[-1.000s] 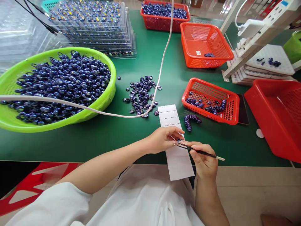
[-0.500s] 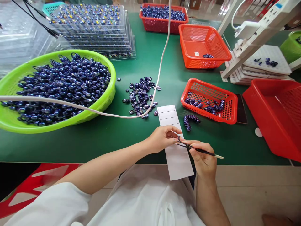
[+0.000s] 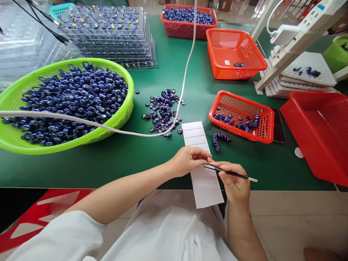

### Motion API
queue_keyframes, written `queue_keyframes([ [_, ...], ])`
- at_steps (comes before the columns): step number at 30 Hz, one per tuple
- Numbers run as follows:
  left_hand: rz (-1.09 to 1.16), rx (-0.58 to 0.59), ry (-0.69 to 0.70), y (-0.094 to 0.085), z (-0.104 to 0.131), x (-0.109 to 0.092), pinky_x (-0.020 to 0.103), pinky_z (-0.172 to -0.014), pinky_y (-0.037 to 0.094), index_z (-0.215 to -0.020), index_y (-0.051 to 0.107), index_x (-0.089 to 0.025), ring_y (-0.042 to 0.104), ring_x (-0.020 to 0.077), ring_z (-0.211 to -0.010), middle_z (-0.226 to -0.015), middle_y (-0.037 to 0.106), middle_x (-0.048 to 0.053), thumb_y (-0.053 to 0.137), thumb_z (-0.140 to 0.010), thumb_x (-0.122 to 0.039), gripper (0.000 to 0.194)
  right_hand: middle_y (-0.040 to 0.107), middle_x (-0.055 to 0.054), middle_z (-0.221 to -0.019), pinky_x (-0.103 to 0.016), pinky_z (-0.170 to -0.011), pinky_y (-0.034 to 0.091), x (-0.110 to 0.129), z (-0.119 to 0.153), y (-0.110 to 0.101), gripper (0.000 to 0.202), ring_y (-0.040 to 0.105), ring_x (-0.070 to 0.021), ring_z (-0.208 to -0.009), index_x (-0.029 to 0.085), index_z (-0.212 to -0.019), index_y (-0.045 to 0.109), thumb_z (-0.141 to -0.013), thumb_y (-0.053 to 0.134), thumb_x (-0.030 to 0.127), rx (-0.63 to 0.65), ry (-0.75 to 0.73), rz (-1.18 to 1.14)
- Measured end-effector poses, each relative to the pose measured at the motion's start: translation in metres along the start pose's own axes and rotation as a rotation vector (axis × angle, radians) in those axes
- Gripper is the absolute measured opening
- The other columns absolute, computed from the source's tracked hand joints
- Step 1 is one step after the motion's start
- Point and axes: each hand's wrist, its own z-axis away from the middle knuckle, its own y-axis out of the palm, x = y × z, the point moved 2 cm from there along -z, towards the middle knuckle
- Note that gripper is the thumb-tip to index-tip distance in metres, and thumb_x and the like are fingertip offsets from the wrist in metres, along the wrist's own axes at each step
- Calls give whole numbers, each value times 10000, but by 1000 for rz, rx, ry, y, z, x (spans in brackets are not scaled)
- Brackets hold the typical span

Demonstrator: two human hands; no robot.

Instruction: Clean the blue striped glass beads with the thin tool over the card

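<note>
My right hand [image 3: 237, 181] is closed around black tweezers [image 3: 231, 173] with a pale rear end, their tips pointing left. My left hand [image 3: 189, 160] is pinched at the tweezers' tips, and the fingertips of both hands almost meet. Between the left fingers sits a small dark-blue part, now nearly hidden. Under both hands lies a white paper strip [image 3: 208, 188] with ruled lines, overhanging the table's front edge. Just beyond the hands, a curved row of dark-blue shiny pieces [image 3: 217, 139] rests on the table. Loose pieces of the same colour [image 3: 164, 110] lie scattered to the left.
A green basket [image 3: 129, 105] heaped with dark-blue ringed parts stands left. Red baskets [image 3: 241, 136] [image 3: 236, 74] [image 3: 187, 32] and a red bin [image 3: 312, 145] occupy the right and back. Stacked clear trays [image 3: 150, 54] stand behind. A white cable [image 3: 187, 69] crosses the table.
My left index fingertip has come down slightly toward the right fingers, covering the small dark part that showed before. The tweezers have barely shifted.
</note>
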Motion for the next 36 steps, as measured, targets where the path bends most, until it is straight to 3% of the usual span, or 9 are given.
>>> queue_keyframes([
  [9, -353, -25, 206, 3, 2, 2, 227, -692, 558, -1007, 714, -119, 694, 145, -754, -854, 740, 62, 704, -760, -173, 253, 761, -68, -1086, -559, -941, 584, -2, -1, -1, 144, 728, -282, -1072, 252, -1036, 671, -912, 650, 181, 21, -28, -63],
  [14, -526, -103, 287, -1, 5, -9, 221, -693, 553, -1037, 727, -120, 677, 131, -729, -849, 737, 57, 663, -808, -204, 252, 772, -35, -936, -396, -695, 646, -2, -1, 0, 114, 774, -232, -801, 221, -954, 668, -857, 723, 197, -290, -13, 11],
  [17, -605, -145, 308, -5, 6, -13, 222, -701, 553, -1052, 731, -127, 674, 126, -721, -846, 740, 49, 661, -815, -193, 256, 770, -38, -880, -272, -531, 580, -2, 0, 3, 117, 744, -173, -636, 193, -905, 654, -836, 747, 208, -454, 25, 101],
  [19, -630, -154, 321, -6, 6, -14, 219, -693, 554, -1055, 730, -124, 672, 121, -708, -846, 742, 49, 659, -812, -178, 259, 767, -42, -866, -255, -507, 561, -1, 0, 5, 124, 729, -157, -603, 185, -882, 647, -830, 752, 226, -496, 18, 167],
  [36, -755, -148, 407, -4, 5, -10, 222, -689, 552, -1044, 732, -129, 672, 120, -694, -825, 741, 39, 636, -805, -142, 258, 761, -41, -904, -310, -679, 630, -1, 5, 9, 101, 749, -158, -684, 194, -942, 662, -860, 717, 172, -389, -37, 302],
])
